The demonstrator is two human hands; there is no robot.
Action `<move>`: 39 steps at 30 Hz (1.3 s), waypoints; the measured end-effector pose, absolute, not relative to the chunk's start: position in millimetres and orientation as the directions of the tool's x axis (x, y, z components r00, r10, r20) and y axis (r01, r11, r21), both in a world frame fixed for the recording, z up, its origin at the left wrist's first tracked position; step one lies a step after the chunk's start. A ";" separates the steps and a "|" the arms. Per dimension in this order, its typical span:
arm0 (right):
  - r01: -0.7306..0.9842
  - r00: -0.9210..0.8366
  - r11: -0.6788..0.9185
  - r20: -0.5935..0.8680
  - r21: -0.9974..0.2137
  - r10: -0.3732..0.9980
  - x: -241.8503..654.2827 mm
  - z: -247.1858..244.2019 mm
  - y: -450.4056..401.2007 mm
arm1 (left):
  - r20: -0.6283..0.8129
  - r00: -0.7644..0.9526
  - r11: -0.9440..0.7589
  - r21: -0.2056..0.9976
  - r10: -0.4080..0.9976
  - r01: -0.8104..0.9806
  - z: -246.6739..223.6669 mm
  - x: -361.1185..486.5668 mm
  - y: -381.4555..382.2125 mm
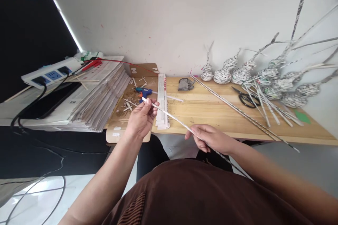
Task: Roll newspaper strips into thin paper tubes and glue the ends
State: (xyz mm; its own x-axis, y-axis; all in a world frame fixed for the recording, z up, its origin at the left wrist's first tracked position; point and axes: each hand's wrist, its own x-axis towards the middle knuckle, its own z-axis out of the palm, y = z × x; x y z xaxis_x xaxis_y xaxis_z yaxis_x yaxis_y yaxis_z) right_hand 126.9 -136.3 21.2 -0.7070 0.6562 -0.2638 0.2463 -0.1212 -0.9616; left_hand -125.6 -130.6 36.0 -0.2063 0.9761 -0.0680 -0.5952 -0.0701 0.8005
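Observation:
A long, thin rolled newspaper tube (174, 117) slants across in front of me, held in both hands above the table's front edge. My left hand (142, 116) pinches it near its upper left end. Further down its length, my right hand (211, 139) is closed around it, and the tube runs on past the wrist towards my lap. Just behind my left hand lies a blue glue gun (144, 93) with an orange part, on a brown board (112, 134). Beside that hand is a stack of newspaper strips (161, 112).
On the left, a tall newspaper pile (92, 112) carries a power strip (52, 74) and a black phone (52, 100). Several woven paper gourds (241, 75) line the wall at right. Black scissors (246, 99), loose paper tubes (237, 110) and a grey cloth (186, 84) lie on the wooden table (208, 112).

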 end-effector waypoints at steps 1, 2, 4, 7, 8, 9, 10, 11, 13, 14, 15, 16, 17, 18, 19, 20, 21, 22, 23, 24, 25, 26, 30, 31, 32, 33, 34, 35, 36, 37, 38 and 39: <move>0.278 -0.667 -0.035 -0.219 -0.960 0.713 129.2 23.2 -138.7 | -0.059 -0.220 -0.084 0.805 0.974 -0.587 37.6 -126.9 -132.5; 0.305 -0.638 0.032 -0.179 -0.952 0.749 131.6 24.9 -141.0 | -0.053 -0.229 -0.093 0.809 0.972 -0.581 39.0 -128.2 -134.5; 0.290 -0.664 0.017 -0.188 -0.957 0.724 136.7 25.7 -145.0 | -0.046 -0.228 -0.096 0.811 0.973 -0.577 41.5 -130.5 -139.2; 0.147 -0.819 -0.284 -0.278 -0.947 0.503 141.9 21.1 -148.9 | -0.036 -0.191 -0.085 0.805 0.981 -0.587 43.8 -131.1 -145.4; 0.119 -0.850 -0.359 -0.281 -0.926 0.445 142.1 19.4 -149.9 | -0.030 -0.183 -0.085 0.805 0.983 -0.587 44.0 -130.5 -147.0; 0.107 -0.861 -0.386 -0.280 -0.916 0.425 141.5 18.4 -150.9 | -0.024 -0.183 -0.089 0.807 0.983 -0.583 43.9 -129.3 -148.2; 0.115 -0.852 -0.364 -0.280 -0.924 0.442 140.1 18.5 -152.0 | -0.021 -0.187 -0.092 0.812 0.982 -0.576 43.5 -127.9 -149.0; 0.138 -0.824 -0.300 -0.278 -0.944 0.493 138.0 19.6 -153.1 | -0.021 -0.194 -0.095 0.818 0.981 -0.567 42.9 -126.2 -149.7; 0.209 -0.727 -0.111 -0.231 -0.971 0.646 132.7 24.4 -155.2 | -0.030 -0.208 -0.092 0.830 0.978 -0.549 41.8 -122.5 -151.0; 0.242 -0.678 -0.029 -0.190 -0.970 0.710 130.3 27.1 -156.1 | -0.036 -0.214 -0.089 0.834 0.976 -0.545 41.6 -120.9 -151.8; 0.257 -0.647 0.012 -0.163 -0.966 0.745 128.4 29.2 -156.6 | -0.041 -0.215 -0.085 0.835 0.976 -0.544 41.7 -119.5 -152.7; 0.244 -0.645 -0.002 -0.164 -0.970 0.746 127.1 30.4 -156.9 | -0.043 -0.215 -0.084 0.833 0.976 -0.547 42.1 -118.6 -153.8; 0.205 -0.675 -0.066 -0.190 -0.977 0.713 126.5 30.6 -156.9 | -0.041 -0.212 -0.085 0.830 0.976 -0.551 42.7 -118.0 -155.0; 0.152 -0.727 -0.166 -0.224 -0.974 0.649 126.2 29.8 -156.7 | -0.041 -0.207 -0.083 0.827 0.977 -0.556 43.3 -117.9 -156.3; 0.105 -0.781 -0.273 -0.250 -0.956 0.572 126.2 28.3 -156.4 | -0.041 -0.201 -0.080 0.824 0.979 -0.560 43.9 -118.1 -157.6; 0.077 -0.826 -0.360 -0.262 -0.930 0.500 125.8 26.7 -156.1 | -0.043 -0.198 -0.077 0.824 0.979 -0.561 44.2 -118.4 -158.8; 0.069 -0.850 -0.406 -0.266 -0.911 0.454 125.0 25.5 -155.8 | -0.044 -0.199 -0.076 0.826 0.979 -0.558 44.3 -118.9 -159.9; 0.078 -0.852 -0.399 -0.269 -0.913 0.449 123.3 24.8 -155.6 | -0.044 -0.204 -0.077 0.830 0.978 -0.552 44.0 -119.2 -160.8; 0.098 -0.834 -0.343 -0.265 -0.934 0.484 120.9 24.9 -155.5 | -0.047 -0.209 -0.076 0.836 0.977 -0.544 43.5 -119.5 -161.5; 0.123 -0.800 -0.253 -0.247 -0.960 0.548 117.8 25.7 -155.4 | -0.052 -0.213 -0.072 0.841 0.976 -0.536 42.8 -119.6 -162.1; 0.150 -0.757 -0.151 -0.212 -0.977 0.618 114.3 26.7 -155.2 | -0.057 -0.217 -0.069 0.846 0.974 -0.529 42.2 -119.7 -162.6; 0.172 -0.720 -0.067 -0.172 -0.983 0.673 110.8 27.8 -154.8 | -0.062 -0.220 -0.064 0.849 0.974 -0.525 41.6 -119.9 -163.0; 0.090 -0.800 -0.225 -0.205 -0.970 0.564 102.1 26.1 -150.6 | -0.074 -0.202 -0.048 0.841 0.977 -0.539 39.6 -121.3 -162.5; 0.065 -0.841 -0.318 -0.223 -0.946 0.492 101.4 24.4 -148.9 | -0.077 -0.193 -0.041 0.839 0.978 -0.543 38.7 -121.8 -161.5; 0.050 -0.865 -0.376 -0.228 -0.925 0.446 101.0 22.9 -146.9 | -0.083 -0.187 -0.032 0.839 0.979 -0.544 37.6 -122.1 -160.1; 0.045 -0.871 -0.385 -0.225 -0.922 0.437 100.4 21.8 -144.6 | -0.090 -0.185 -0.026 0.839 0.979 -0.543 36.3 -122.4 -158.2; 0.051 -0.861 -0.348 -0.218 -0.936 0.460 99.6 21.3 -142.0 | -0.095 -0.186 -0.021 0.840 0.978 -0.542 34.8 -122.5 -155.8; 0.066 -0.841 -0.287 -0.208 -0.956 0.499 98.2 21.4 -139.2 | -0.099 -0.187 -0.018 0.840 0.977 -0.542 33.3 -122.4 -153.1; 0.087 -0.818 -0.221 -0.196 -0.971 0.541 96.5 21.8 -136.2 | -0.102 -0.185 -0.015 0.840 0.977 -0.542 31.9 -122.2 -150.3; 0.110 -0.798 -0.167 -0.187 -0.980 0.573 94.6 22.5 -133.0 | -0.103 -0.180 -0.012 0.839 0.978 -0.544 30.7 -121.9 -147.3; 0.131 -0.783 -0.133 -0.185 -0.982 0.594 92.6 22.9 -129.9 | -0.102 -0.174 -0.009 0.838 0.979 -0.545 29.6 -121.5 -144.5; 0.149 -0.773 -0.120 -0.191 -0.982 0.604 90.9 23.1 -126.9 | -0.102 -0.169 -0.007 0.838 0.980 -0.546 28.7 -121.1 -141.9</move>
State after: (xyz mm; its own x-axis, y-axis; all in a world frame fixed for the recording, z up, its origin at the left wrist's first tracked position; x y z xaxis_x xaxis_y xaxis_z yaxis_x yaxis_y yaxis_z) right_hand 90.9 -126.9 23.1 -0.7733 0.6045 -0.1913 0.1489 -0.1202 -0.9815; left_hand -121.1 -141.9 28.7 -0.1692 0.9803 -0.1021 -0.5457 -0.0069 0.8379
